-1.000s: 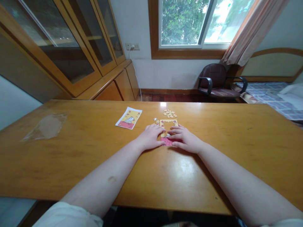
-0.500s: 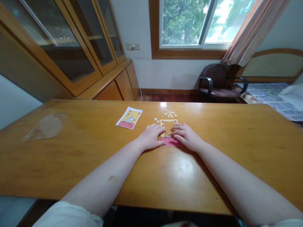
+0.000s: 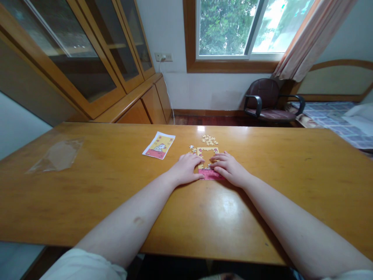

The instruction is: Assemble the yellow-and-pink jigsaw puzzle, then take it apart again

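Observation:
A partly assembled jigsaw puzzle (image 3: 210, 174) lies flat on the wooden table (image 3: 186, 217), its lower part pink and its border yellow around an open middle. My left hand (image 3: 187, 168) rests along its left edge, fingers spread and thumb by the bottom corner. From the right, my right hand (image 3: 229, 167) lies over the puzzle's right side with fingers apart, fingertips near the pieces above the pink part. Whether a small piece lies under those fingertips is hidden. Loose puzzle pieces (image 3: 209, 140) are heaped just beyond the puzzle, and a few white ones (image 3: 192, 147) sit by my left fingers.
A printed picture sheet (image 3: 159, 146) in yellow and pink lies left of the puzzle. Farther left is a clear plastic bag (image 3: 58, 155). Beyond the table stand a glass-door cabinet (image 3: 128, 83), an armchair (image 3: 266, 99) and a bed (image 3: 335, 116).
My right fingers have shifted very slightly over the puzzle. The left hand, the loose pieces and the picture sheet stay where they were.

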Tool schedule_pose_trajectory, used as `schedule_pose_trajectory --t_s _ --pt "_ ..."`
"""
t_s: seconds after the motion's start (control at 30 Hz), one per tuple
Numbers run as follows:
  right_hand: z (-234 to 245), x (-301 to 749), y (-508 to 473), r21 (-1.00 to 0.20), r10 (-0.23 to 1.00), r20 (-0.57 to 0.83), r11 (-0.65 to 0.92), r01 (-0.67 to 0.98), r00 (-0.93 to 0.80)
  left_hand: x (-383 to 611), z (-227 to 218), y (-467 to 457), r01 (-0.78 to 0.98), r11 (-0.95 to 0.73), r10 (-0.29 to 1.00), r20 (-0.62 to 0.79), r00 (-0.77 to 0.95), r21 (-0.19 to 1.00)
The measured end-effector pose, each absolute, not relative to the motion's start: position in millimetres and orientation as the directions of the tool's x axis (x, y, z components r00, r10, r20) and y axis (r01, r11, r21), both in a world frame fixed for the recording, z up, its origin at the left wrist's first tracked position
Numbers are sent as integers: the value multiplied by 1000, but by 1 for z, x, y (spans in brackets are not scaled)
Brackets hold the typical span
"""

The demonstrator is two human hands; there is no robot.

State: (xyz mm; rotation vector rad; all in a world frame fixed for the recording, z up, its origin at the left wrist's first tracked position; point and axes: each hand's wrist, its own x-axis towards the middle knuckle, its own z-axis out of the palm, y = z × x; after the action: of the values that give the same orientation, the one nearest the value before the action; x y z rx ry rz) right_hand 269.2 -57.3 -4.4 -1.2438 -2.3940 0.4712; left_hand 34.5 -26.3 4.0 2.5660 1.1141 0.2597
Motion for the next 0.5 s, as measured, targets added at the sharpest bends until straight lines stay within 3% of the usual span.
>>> schedule_pose_trajectory --t_s 0.5 --pt "-6 270 -57 -482 819 216 563 672 -531 34 2 -25 669 -650 728 40 685 360"
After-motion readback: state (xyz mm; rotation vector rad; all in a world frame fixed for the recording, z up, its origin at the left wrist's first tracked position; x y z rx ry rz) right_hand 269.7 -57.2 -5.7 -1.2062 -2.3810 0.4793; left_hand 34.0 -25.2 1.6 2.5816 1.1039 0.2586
